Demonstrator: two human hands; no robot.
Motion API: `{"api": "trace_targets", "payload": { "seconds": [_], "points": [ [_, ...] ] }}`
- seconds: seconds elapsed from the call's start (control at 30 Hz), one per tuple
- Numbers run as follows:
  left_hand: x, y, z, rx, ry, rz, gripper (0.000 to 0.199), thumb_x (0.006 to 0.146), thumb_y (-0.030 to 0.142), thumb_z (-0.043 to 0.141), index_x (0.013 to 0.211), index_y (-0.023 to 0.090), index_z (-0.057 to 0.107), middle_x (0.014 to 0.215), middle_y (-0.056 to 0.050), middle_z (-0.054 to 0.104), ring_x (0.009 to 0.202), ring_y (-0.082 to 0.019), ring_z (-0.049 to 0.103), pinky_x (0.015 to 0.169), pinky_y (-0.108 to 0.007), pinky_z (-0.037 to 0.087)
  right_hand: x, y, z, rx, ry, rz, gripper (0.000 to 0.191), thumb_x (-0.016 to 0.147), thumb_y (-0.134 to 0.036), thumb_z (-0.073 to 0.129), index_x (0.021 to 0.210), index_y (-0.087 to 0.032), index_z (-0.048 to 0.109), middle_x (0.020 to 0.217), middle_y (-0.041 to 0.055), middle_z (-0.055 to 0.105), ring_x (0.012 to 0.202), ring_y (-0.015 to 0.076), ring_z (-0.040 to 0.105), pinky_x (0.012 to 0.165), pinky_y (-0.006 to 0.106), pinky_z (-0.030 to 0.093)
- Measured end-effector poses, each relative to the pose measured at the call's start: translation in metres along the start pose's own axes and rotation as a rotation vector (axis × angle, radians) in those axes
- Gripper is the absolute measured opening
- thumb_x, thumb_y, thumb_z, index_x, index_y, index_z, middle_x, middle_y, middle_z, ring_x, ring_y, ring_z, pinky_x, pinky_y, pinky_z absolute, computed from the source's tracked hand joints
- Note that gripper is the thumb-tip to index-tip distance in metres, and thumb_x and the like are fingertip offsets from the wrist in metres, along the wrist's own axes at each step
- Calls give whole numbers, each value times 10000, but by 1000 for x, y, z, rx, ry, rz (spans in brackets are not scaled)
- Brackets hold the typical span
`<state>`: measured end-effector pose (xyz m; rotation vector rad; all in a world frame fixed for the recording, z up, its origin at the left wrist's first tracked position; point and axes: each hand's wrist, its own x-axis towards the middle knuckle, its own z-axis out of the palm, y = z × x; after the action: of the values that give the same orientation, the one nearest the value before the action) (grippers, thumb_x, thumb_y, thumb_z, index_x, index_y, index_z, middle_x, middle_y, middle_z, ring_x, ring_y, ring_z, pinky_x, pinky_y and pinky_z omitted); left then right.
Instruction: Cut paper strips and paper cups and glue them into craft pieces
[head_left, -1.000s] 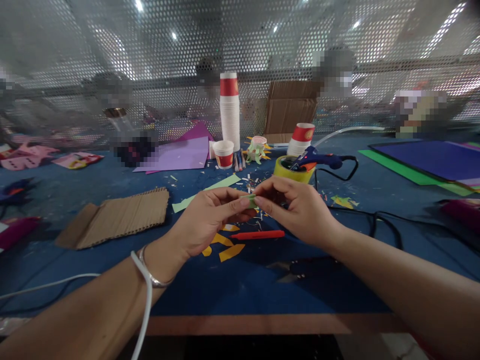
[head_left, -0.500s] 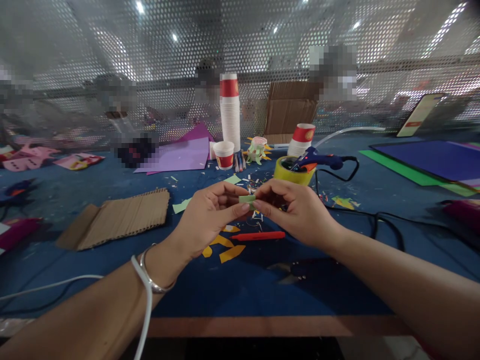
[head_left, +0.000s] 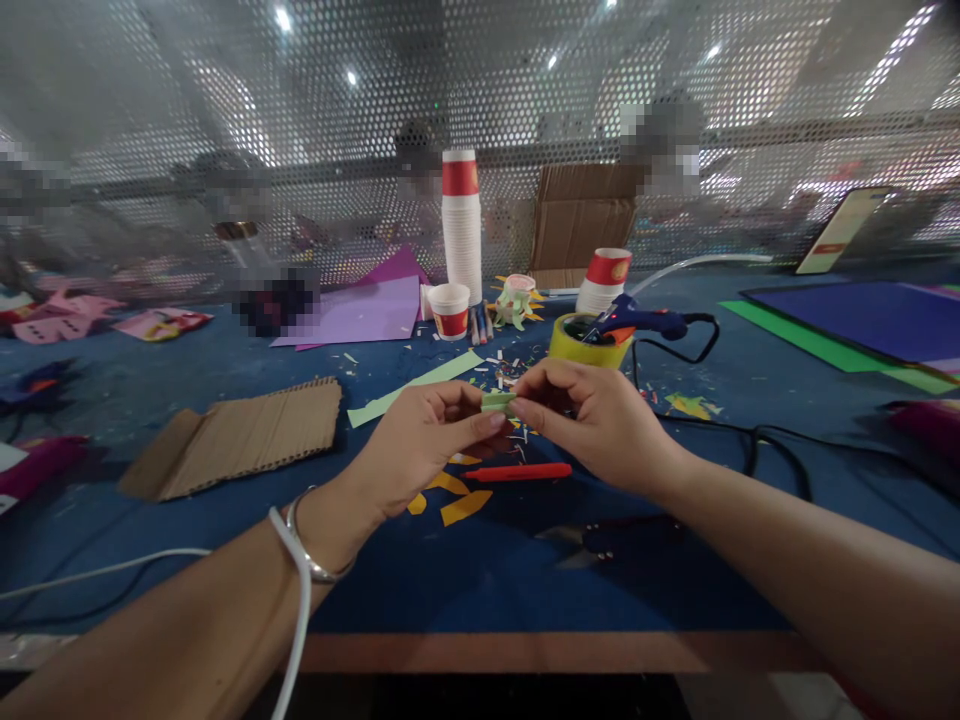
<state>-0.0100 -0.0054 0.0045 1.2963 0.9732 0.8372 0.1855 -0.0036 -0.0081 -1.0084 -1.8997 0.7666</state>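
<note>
Between my two hands is a small folded piece of light green paper (head_left: 498,401), held above the table. My left hand (head_left: 427,435) pinches its left side with thumb and fingers, and my right hand (head_left: 600,420) grips its right end. Below the hands lie a red marker (head_left: 517,472) and several yellow-orange paper scraps (head_left: 466,507). Nearer to me rests a pair of dark-handled snips (head_left: 600,543), partly in shadow. A long light green paper strip (head_left: 420,388) lies behind my left hand.
A glue gun (head_left: 645,318) rests on a yellow tape roll (head_left: 574,346), its cord trailing right. A tall stack of paper cups (head_left: 461,235) stands at the back, near a decorated cup (head_left: 517,300). Corrugated cardboard (head_left: 255,440) lies left. A white cable crosses my left wrist.
My left hand has lowered slightly, showing more of the long green strip behind it. The small green paper stays between both hands, its fold now pressed flatter.
</note>
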Motion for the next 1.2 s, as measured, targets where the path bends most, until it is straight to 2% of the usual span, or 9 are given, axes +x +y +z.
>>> {"api": "trace_targets", "payload": {
  "seconds": [0.13,0.27,0.37,0.8,1.07,1.2],
  "points": [
    [0,-1,-1,-17,-8,-3,247,725,329,835,782,152,674,738,-7,729,695,-117,698,661,-212,540,-1,0,-1,51,-11,18,169,896,-344,632,858,-180,644,757,14,659,654,136,551,574,270,423],
    [1,-2,-2,-60,-30,9,215,805,356,772,804,163,679,794,-16,742,718,-115,701,673,-213,542,0,-1,-2,127,-17,25,177,883,-350,652,833,-182,628,714,-7,623,627,120,519,551,254,400],
    [1,-2,-2,-69,-27,13,203,809,351,768,819,169,681,812,-21,749,713,-121,705,672,-225,548,2,-2,-2,148,-23,28,190,867,-363,673,819,-186,626,704,-13,613,616,115,509,544,247,398],
    [-2,-1,0,127,37,161,243,794,380,777,837,164,675,769,-18,734,721,-145,719,676,-233,582,2,-2,-1,189,-54,63,224,845,-390,712,822,-187,619,705,-17,600,614,107,495,550,240,400],
    [-3,1,2,137,34,151,211,809,365,759,824,177,663,742,-18,735,674,-132,715,621,-216,573,2,-1,-1,176,-60,62,269,868,-449,674,822,-190,617,707,-10,594,611,111,494,536,242,396],
    [-5,2,4,191,49,196,204,829,351,734,821,173,635,730,-9,713,644,-124,700,603,-211,570,2,-2,0,163,-59,68,249,878,-430,656,822,-191,614,695,-15,579,598,111,485,530,245,393]
  ]
}}
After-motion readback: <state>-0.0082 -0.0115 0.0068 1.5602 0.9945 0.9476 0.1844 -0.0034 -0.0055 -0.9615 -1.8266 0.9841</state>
